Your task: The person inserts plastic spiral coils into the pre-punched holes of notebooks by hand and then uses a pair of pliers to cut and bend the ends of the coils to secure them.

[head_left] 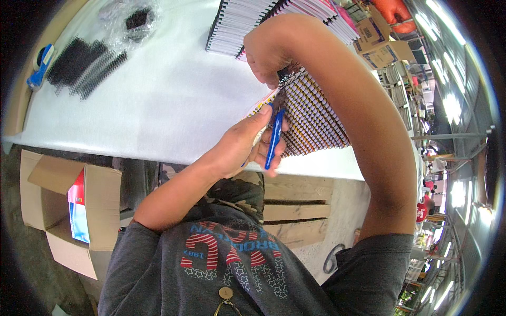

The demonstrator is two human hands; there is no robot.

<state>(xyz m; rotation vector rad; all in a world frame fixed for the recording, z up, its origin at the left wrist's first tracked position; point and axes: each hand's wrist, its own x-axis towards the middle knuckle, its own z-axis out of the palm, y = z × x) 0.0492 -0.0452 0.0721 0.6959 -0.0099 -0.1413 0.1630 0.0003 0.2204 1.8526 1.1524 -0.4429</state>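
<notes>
My left hand (240,145) is closed around blue-handled pliers (275,138), its thumb along one handle. The dark jaws point away from me, at the corner of a stack of spiral-bound books (313,116). Black coils run in dense rows along the side of that stack that shows. My right arm arches over the stack, and my right hand (269,58) bends down at its far corner with curled fingers. What those fingers grip, if anything, is hidden by the hand itself.
More bound books (237,29) stand at the table's far side. Loose black coils (87,66) lie at left, near a plastic bag (138,20) with dark contents and a blue tape dispenser (41,68). An open cardboard box (103,205) is below the white table's (174,100) near edge.
</notes>
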